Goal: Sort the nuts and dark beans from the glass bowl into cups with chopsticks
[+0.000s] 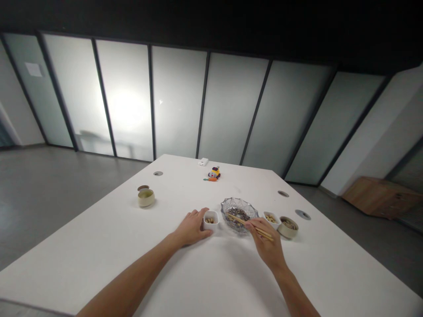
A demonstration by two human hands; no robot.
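Observation:
My left hand point(191, 228) is closed round the left side of a small white bowl point(211, 227), thumb in front and fingers behind. A few tan, nut-like pieces lie inside that bowl. In my right hand point(270, 250) is a pair of chopsticks point(237, 219), their tips down in a faceted glass bowl point(254, 208) of dark and brown seed-like pieces. Another white bowl point(275, 224) with pale tan pieces stands just beyond my right hand, partly hidden by it. Beside it is a cream round bowl point(288, 232) with greyish pieces.
At the left of the white table point(99, 246) stands a cream bowl point(146, 200), a round table grommet point(143, 188) just behind it. Further back are a toy car point(214, 172), a toy carrot point(210, 179) and a white box-like device point(203, 162). Frosted glass panels line the far side.

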